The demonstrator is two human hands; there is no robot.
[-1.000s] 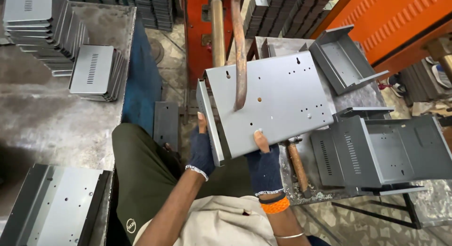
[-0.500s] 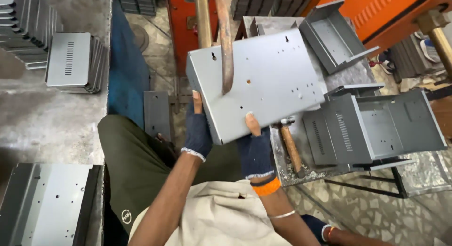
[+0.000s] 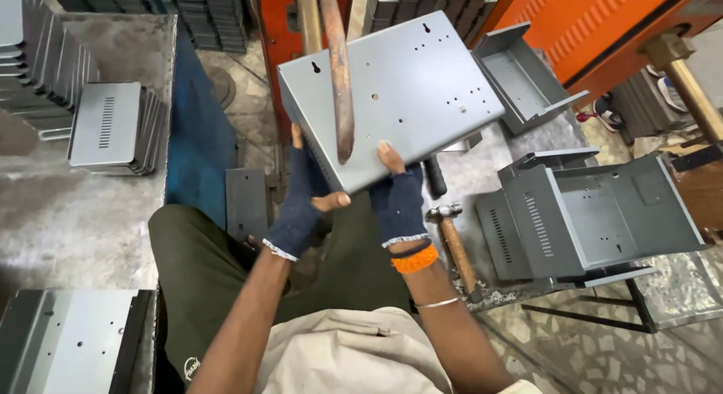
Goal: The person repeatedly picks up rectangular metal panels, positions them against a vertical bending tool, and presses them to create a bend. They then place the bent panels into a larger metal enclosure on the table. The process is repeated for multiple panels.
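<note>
Workshop setting: a stained grey metal table (image 3: 68,206) at my left, an orange steel machine body (image 3: 602,25) at upper right, a speckled terrazzo floor (image 3: 572,341) below.

My left hand (image 3: 297,209), in a dark fingerless knitted glove, grips the near left edge of the flat grey sheet-metal panel with punched holes (image 3: 399,85), thumb pressed under its lower edge. My right hand (image 3: 398,198), in a matching glove above an orange wristband (image 3: 415,259), is clenched on the same near edge, thumb lying on the top face. I hold the panel tilted above my lap, in front of the machine.

A rusty curved iron bar (image 3: 339,77) crosses in front of the panel's left half.

Just right of my right hand lies a wooden-handled hammer (image 3: 454,243) on a low metal stand (image 3: 527,288). Beyond it sit an open grey sheet-metal box with louvred slots (image 3: 602,213) and, farther up, a shallow grey metal tray (image 3: 523,77).

On the table at left rests a stack of slotted grey metal covers (image 3: 105,126); another grey perforated panel (image 3: 68,349) lies at lower left.
</note>
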